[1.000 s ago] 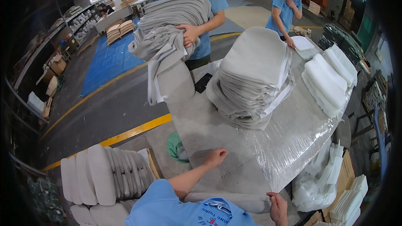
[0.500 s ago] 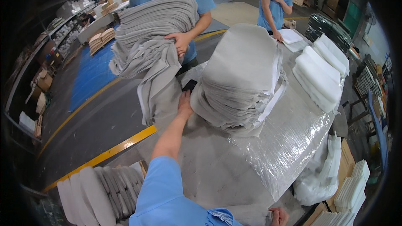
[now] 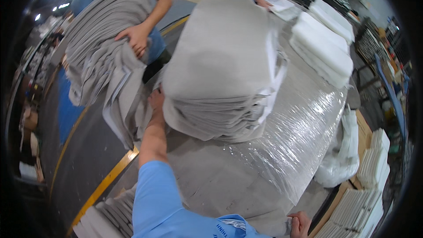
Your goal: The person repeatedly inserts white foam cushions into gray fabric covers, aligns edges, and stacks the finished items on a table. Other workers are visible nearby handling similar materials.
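A tall pile of light grey fabric pieces (image 3: 220,48) stands on the plastic-covered table (image 3: 291,145) in front of me. My left hand (image 3: 155,102) reaches forward to the pile's left side, close against it. Its fingertips are partly hidden there, so what they hold, if anything, does not show. My right hand (image 3: 300,224) is low at the table's near edge with its fingers curled; whatever is under them is hidden. Left of the pile, a co-worker's hand (image 3: 135,39) presses a thick bundle of folded grey fabric (image 3: 105,26) against the body, its loose ends hanging down.
White padding pads (image 3: 321,48) lie on the table's far right. A second co-worker's hands touch a white piece (image 3: 283,8) at the far end. Stacked white pieces (image 3: 374,158) and a clear plastic bag (image 3: 339,158) are at the right. Grey pads (image 3: 105,213) sit at lower left.
The view has shifted, and the pile appears nearer. The black flat object by my left fingertips is no longer visible. The co-worker with the bundle appears further left.
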The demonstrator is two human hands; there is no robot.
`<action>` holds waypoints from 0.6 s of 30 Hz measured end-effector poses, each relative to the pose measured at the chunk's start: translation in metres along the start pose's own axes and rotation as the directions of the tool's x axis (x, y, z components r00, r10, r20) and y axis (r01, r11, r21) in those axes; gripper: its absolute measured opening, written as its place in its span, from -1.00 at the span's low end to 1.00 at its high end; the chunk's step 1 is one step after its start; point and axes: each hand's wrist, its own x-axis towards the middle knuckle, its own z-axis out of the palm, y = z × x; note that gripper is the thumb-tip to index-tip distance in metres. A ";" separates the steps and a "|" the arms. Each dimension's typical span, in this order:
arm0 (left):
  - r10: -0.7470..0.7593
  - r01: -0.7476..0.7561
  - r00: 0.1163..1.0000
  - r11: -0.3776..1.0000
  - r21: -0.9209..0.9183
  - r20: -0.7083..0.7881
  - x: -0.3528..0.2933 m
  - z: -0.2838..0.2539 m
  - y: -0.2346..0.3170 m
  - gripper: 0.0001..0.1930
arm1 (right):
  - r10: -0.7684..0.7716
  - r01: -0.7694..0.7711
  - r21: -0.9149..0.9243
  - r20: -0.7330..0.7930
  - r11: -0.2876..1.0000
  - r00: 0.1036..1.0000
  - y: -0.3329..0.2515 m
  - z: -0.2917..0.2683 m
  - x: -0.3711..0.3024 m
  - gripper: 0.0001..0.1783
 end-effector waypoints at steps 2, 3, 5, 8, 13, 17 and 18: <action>0.033 -0.034 0.999 0.999 -0.018 -0.009 -0.009 0.000 0.037 -0.45 | 0.093 -0.093 -0.035 -0.003 0.995 0.996 -0.010 0.005 -0.003 -0.74; 0.018 -0.018 1.000 0.998 -0.057 -0.017 -0.014 -0.001 0.047 -0.47 | 0.117 -0.117 -0.041 -0.002 0.992 0.993 -0.014 0.004 -0.004 -0.75; 0.044 -0.040 0.998 0.996 0.077 -0.047 -0.030 -0.008 0.014 -0.38 | -0.005 0.005 -0.012 -0.032 1.000 0.999 -0.007 -0.002 0.005 -0.73; 0.161 -0.167 0.981 0.985 -0.045 -0.110 -0.074 -0.005 0.013 -0.24 | -0.035 0.031 -0.040 -0.107 0.999 0.994 -0.011 0.002 0.005 -0.72; 0.138 -0.144 0.974 0.989 -0.020 -0.179 -0.173 -0.043 -0.016 -0.07 | -0.053 0.051 -0.014 -0.134 0.999 0.990 -0.015 -0.005 -0.002 -0.76; 0.193 -0.209 0.970 0.973 -0.096 -0.149 -0.272 -0.066 -0.025 -0.05 | -0.076 0.083 0.036 -0.175 0.996 0.982 -0.017 -0.011 -0.014 -0.81; 0.237 -0.249 0.966 0.960 -0.127 -0.099 -0.297 -0.074 -0.018 -0.05 | -0.084 0.093 0.042 -0.187 0.995 0.979 -0.017 -0.013 -0.019 -0.82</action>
